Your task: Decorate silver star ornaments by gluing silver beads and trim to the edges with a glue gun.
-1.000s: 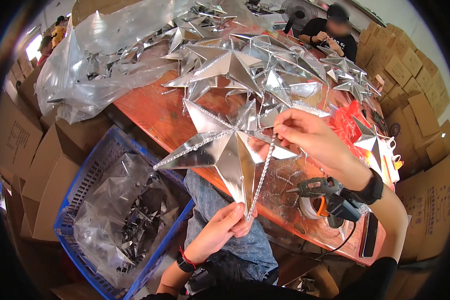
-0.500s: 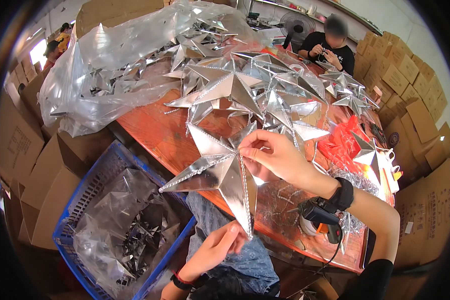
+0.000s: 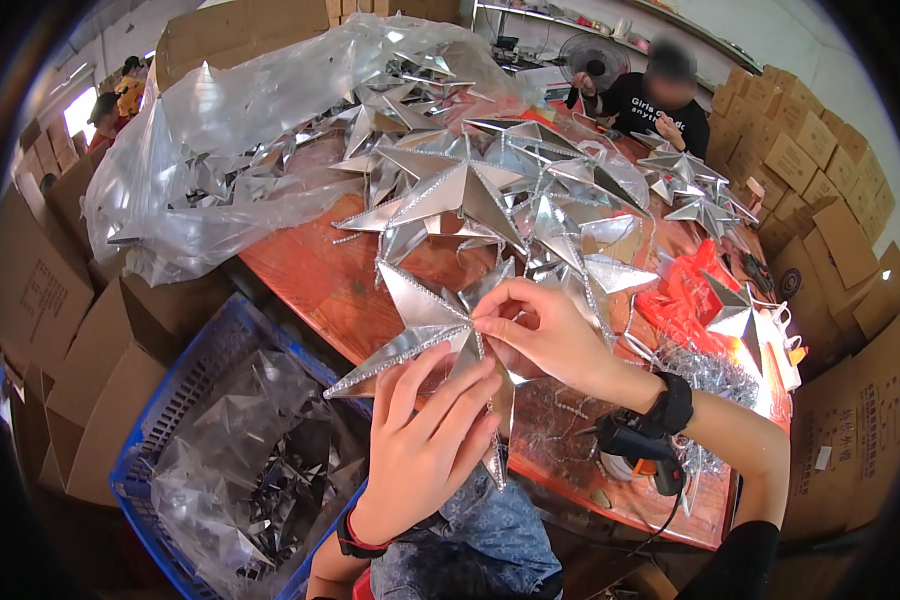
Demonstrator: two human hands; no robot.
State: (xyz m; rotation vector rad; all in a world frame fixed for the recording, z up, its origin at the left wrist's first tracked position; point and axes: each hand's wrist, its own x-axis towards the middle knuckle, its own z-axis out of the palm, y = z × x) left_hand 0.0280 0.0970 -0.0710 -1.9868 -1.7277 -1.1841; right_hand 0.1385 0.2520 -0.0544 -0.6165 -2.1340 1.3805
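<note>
A silver five-pointed star (image 3: 418, 298) with bead trim (image 3: 405, 352) along its ridges hangs over the near table edge. My right hand (image 3: 555, 335) pinches at its centre, thumb and forefinger together where the bead lines meet. Whether only the trim or the star too lies between those fingertips is hard to see. My left hand (image 3: 425, 430) lies across the star's lower points, fingers stretched and slightly apart, back of the hand up. Its thumb is hidden, and it covers much of the lower ridges.
More silver stars (image 3: 460, 190) pile on the reddish table (image 3: 315, 285), beside a large clear plastic bag (image 3: 260, 85). A blue basket (image 3: 155, 440) holds bagged stars at left. A glue gun (image 3: 635, 440) lies right, near a red bag (image 3: 690, 285). A co-worker (image 3: 660, 105) sits opposite.
My left hand has left the star's lower tip and moved up over its lower points, fingers extended. My right hand keeps its pinch at the centre. The co-worker's hands have moved apart.
</note>
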